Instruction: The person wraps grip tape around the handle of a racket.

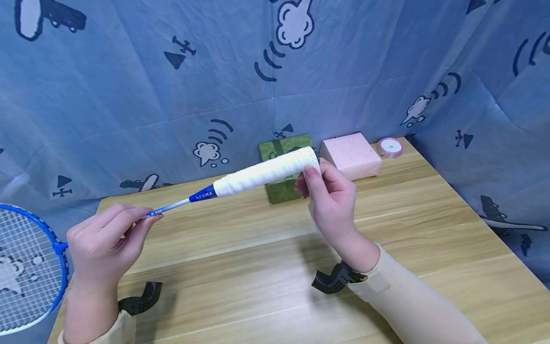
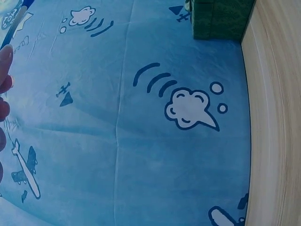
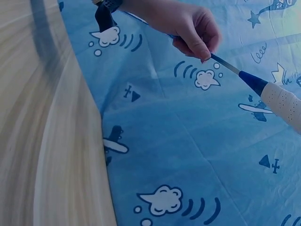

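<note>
We are looking at a wooden table [image 1: 266, 282] with pale planks running across it, standing in a corner of blue printed cloth. A green box [image 1: 281, 167] is sitting at the table's back edge, against the cloth. Taking that green box as our landmark, a pink box [image 1: 351, 155] is lying just to its right, near it but turned at an angle. Farther right of the green box, beyond the pink one, a ribbon spool [image 1: 390, 146] is resting flat near the table's back corner. In front of the green box we are seeing bare wood with shadows falling on it.
</note>
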`<state>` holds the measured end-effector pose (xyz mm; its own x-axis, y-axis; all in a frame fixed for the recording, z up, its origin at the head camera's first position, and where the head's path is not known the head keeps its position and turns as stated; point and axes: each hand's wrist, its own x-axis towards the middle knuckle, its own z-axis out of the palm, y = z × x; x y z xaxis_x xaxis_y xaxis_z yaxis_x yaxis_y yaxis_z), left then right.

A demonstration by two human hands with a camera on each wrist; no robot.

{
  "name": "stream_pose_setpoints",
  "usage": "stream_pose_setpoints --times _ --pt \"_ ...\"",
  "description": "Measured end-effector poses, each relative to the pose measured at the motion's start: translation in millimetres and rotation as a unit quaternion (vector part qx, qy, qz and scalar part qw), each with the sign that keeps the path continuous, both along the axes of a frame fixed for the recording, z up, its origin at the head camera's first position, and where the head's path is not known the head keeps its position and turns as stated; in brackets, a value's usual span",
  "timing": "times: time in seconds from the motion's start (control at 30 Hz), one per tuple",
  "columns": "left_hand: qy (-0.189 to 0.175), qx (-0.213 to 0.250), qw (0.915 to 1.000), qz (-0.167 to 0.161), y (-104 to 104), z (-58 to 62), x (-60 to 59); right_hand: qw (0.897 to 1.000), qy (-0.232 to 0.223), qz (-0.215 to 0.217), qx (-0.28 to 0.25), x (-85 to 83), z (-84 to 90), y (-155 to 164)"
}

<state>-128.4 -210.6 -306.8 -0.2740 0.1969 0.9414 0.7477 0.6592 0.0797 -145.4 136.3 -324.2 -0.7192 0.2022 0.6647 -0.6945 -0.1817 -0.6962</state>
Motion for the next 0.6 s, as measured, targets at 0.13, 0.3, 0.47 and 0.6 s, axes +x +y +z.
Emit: stream_pose_setpoints --times 0.13,0.3,0.47,0.6 --pt "0.007 0.005 1.0000 0.001 1.4 0.3 -0.1 1.000 0.000 0.007 -0.003 0.7 -0.6 0.5" --pt "0.010 0.007 0.9999 0.001 2.2 0.7 0.7 1.000 -0.001 0.000 0.003 0.7 -0.4 0.9" --pt "0.003 0.003 0.9999 -0.014 1.4 0.3 1.8 1.000 -0.005 0.000 0.003 1.6 -0.6 1.9" --pt "-0.015 -0.008 0.9995 -0.027 1.5 2.3 4.8 1.000 -0.002 0.016 -0.009 1.7 -0.9 2.5"
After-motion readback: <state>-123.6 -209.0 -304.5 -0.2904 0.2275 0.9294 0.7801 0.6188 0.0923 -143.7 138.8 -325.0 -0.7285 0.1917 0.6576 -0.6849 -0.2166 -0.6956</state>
